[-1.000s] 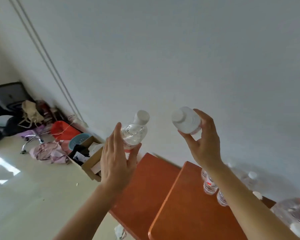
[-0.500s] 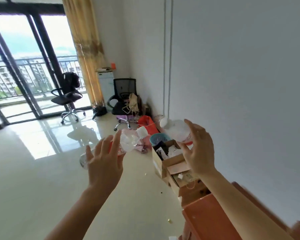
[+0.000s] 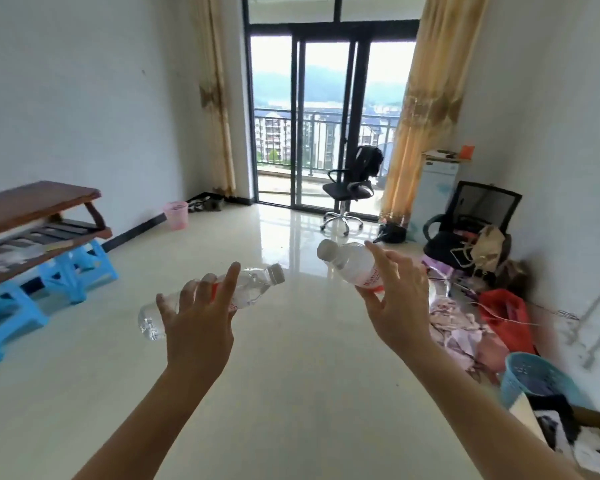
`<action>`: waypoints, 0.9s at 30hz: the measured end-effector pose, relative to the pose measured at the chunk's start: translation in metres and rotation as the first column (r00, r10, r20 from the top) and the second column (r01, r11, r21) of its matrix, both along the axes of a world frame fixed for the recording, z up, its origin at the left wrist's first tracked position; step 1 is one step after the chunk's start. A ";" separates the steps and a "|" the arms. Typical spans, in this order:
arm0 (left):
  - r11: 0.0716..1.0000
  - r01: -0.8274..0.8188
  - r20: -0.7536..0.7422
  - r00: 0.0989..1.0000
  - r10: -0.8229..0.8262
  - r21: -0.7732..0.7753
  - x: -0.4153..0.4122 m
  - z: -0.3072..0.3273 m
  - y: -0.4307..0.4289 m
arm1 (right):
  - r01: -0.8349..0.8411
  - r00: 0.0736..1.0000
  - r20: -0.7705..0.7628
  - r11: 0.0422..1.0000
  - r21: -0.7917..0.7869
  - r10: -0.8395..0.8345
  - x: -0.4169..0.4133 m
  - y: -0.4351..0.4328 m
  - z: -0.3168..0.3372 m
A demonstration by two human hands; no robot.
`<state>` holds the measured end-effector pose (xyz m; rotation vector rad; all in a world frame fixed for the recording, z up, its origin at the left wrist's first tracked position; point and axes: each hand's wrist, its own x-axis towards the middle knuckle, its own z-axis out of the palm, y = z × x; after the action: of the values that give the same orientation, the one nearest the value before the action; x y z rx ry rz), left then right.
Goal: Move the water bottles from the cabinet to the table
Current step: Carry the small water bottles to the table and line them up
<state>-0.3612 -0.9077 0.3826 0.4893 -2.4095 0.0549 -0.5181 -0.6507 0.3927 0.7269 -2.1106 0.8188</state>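
Note:
My left hand (image 3: 198, 327) holds a clear water bottle (image 3: 253, 289) with a red label, lying nearly level with its white cap pointing right. My right hand (image 3: 397, 299) grips a second clear water bottle (image 3: 352, 263), tilted with its white cap up and to the left. Both bottles are carried at chest height over the open floor. A dark wooden table (image 3: 39, 199) stands at the left wall, raised on blue plastic stools (image 3: 66, 271). The cabinet is out of view.
A pink bin (image 3: 176, 215) sits by the left wall. Two office chairs (image 3: 349, 192) stand near the balcony door and right wall. Clothes, a red bag (image 3: 503, 311), a blue basket (image 3: 534, 379) and a cardboard box line the right side. Glossy tile floor lies ahead.
The view has swung left from the orange cabinet and wall to the open room and the table. Both hands have kept their bottles, which now lie more level.

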 end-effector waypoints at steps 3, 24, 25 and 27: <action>0.997 -0.069 0.014 0.997 0.070 -0.045 -0.002 0.001 -0.043 | -0.061 0.997 0.046 0.998 0.009 0.061 -0.024 -0.052 -0.007; 0.701 -0.704 0.068 0.699 0.712 -0.113 -0.098 -0.008 -0.456 | -0.758 0.646 0.104 0.620 0.204 0.756 -0.226 -0.655 -0.020; 0.688 -0.719 0.054 0.686 0.725 -0.101 -0.099 -0.012 -0.481 | -0.762 0.637 0.096 0.607 0.227 0.764 -0.226 -0.684 -0.023; 0.676 -0.733 0.036 0.676 0.736 -0.079 -0.101 -0.018 -0.525 | -0.769 0.621 0.088 0.584 0.258 0.779 -0.229 -0.731 -0.029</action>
<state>-0.4617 -1.4329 0.3644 1.4312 -2.0978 0.5012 -0.7470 -1.3816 0.3637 1.8975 -1.8398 0.9364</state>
